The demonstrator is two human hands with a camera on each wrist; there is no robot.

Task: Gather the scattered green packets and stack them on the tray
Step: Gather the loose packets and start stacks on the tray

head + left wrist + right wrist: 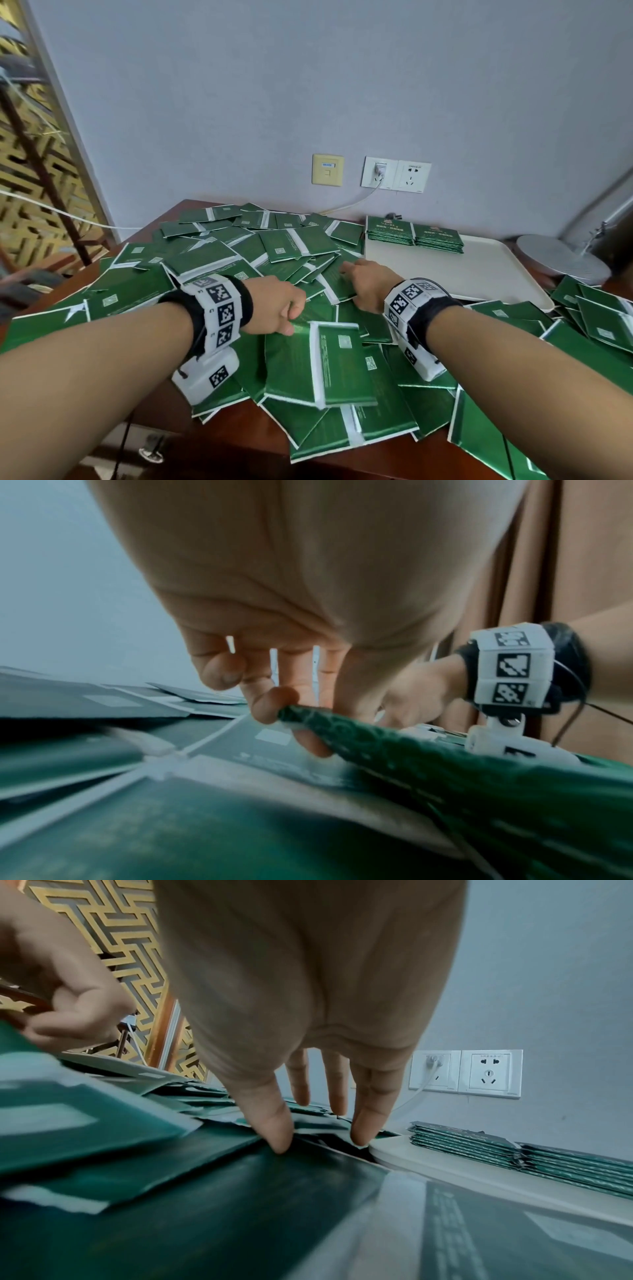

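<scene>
Here the left hand (279,306) pinches the edge of one green packet (298,363) between thumb and fingers, just above the loose heap of packets (219,253) covering the worktop (239,442). The right hand (368,282) lies with straight fingers (274,1123) pressing another packet beside the tray (479,274), where two neat stacks (414,233) sit at the far edge.
</scene>
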